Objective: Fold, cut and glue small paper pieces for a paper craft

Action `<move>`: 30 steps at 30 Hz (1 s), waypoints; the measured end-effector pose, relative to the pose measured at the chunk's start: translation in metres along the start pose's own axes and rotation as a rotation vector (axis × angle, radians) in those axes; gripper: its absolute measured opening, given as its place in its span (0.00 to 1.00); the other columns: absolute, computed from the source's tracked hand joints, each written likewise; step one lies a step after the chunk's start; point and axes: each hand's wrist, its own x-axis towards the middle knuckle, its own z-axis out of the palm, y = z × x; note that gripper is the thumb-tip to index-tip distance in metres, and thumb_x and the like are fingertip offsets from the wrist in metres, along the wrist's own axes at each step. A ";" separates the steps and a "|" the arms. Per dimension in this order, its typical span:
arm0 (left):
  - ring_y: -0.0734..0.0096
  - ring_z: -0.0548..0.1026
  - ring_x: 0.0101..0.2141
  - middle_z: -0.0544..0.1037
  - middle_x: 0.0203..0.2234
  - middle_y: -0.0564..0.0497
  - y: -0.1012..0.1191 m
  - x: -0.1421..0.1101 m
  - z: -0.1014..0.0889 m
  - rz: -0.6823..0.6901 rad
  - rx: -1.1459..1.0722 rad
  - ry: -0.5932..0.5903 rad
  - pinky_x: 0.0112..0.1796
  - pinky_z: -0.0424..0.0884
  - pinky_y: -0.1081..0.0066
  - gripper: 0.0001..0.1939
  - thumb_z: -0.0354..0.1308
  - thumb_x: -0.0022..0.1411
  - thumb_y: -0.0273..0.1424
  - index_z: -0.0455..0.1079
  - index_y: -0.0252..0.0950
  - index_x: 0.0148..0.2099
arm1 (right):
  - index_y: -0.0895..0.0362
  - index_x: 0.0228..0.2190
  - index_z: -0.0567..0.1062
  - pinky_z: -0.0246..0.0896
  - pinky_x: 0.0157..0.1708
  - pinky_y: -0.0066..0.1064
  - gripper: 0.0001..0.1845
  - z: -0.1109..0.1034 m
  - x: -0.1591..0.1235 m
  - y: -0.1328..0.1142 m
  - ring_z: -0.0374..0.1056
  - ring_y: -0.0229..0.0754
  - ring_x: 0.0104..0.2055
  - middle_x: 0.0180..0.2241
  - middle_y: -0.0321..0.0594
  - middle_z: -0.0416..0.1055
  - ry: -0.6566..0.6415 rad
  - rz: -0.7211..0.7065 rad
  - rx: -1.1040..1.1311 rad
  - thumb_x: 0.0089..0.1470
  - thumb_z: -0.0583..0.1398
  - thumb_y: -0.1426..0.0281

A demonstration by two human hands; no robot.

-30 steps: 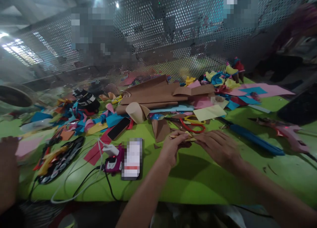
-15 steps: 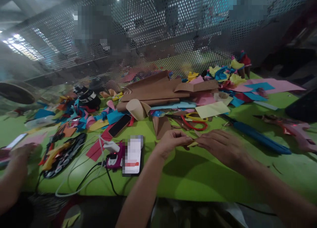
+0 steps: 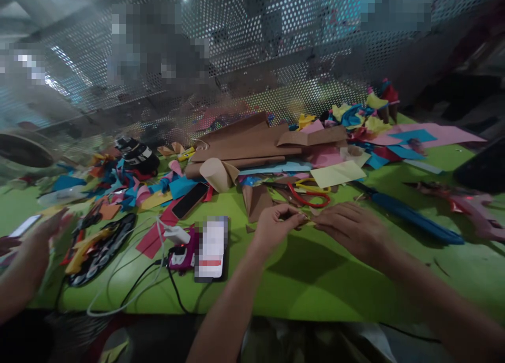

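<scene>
My left hand point(image 3: 278, 223) and my right hand point(image 3: 349, 226) meet over the green table point(image 3: 300, 294), fingertips pinched on a small piece of yellow paper point(image 3: 310, 222). Most of that piece is hidden by the fingers. Just beyond them lie red-handled scissors point(image 3: 311, 200). A brown paper cone point(image 3: 249, 197) rests past my left hand, with a paler rolled paper point(image 3: 216, 174) behind it. To the right of my right hand is a blue, long-handled tool point(image 3: 414, 218).
Brown paper sheets point(image 3: 248, 142) and colored scraps spread along the back. A phone point(image 3: 213, 247) and a purple power strip point(image 3: 185, 255) with cables lie left of my arms. A pink glue gun point(image 3: 473, 210) is at right. Another person's hand point(image 3: 39, 247) is at far left, near a yellow glue gun point(image 3: 89, 247).
My hands stay together, with only slight finger shifts, and less of the yellow paper shows. The other person's hand at far left has lifted and turned.
</scene>
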 end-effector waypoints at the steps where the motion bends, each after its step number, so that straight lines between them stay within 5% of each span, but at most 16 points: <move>1: 0.73 0.70 0.26 0.76 0.22 0.51 0.000 0.000 0.000 0.012 0.017 0.002 0.31 0.65 0.72 0.16 0.73 0.46 0.42 0.78 0.34 0.27 | 0.53 0.36 0.79 0.69 0.33 0.32 0.11 0.000 0.001 0.000 0.74 0.41 0.32 0.29 0.40 0.79 -0.006 0.017 0.009 0.66 0.56 0.70; 30: 0.67 0.72 0.30 0.79 0.25 0.50 0.002 -0.005 0.002 0.112 0.186 0.002 0.35 0.65 0.72 0.09 0.66 0.54 0.37 0.80 0.37 0.29 | 0.53 0.34 0.79 0.69 0.31 0.32 0.11 0.005 0.001 0.005 0.75 0.42 0.32 0.31 0.40 0.80 -0.039 0.132 0.085 0.65 0.57 0.70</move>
